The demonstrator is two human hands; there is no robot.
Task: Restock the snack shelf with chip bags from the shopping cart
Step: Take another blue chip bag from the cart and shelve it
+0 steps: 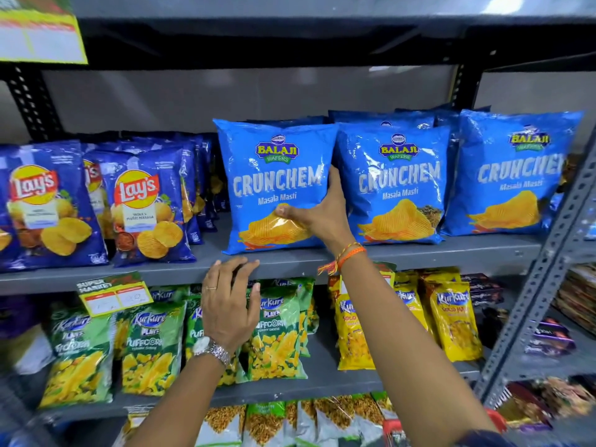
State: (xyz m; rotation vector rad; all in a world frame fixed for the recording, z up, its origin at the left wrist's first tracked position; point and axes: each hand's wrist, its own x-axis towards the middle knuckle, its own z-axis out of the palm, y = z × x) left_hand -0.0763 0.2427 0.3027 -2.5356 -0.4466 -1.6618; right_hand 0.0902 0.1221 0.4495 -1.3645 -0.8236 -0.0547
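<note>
A light blue Balaji Crunchem chip bag [274, 175] stands upright on the grey snack shelf [290, 258], left of two more rows of the same bags [400, 182]. My right hand [317, 209] grips this bag at its right edge, thumb across the front over the chip picture, fingers behind. My left hand [230, 301] is below it with fingers spread, the fingertips resting on the shelf's front lip, holding nothing. The shopping cart is mostly out of view; only a red part [392, 429] shows at the bottom.
Dark blue Lay's bags [142, 204] fill the shelf's left part. Below stand green Kurkure Puffcorn bags [151, 343] and yellow Kurkure bags [454, 321]. A perforated grey upright [554, 262] of another rack slants at right. A price tag [114, 293] hangs on the shelf lip.
</note>
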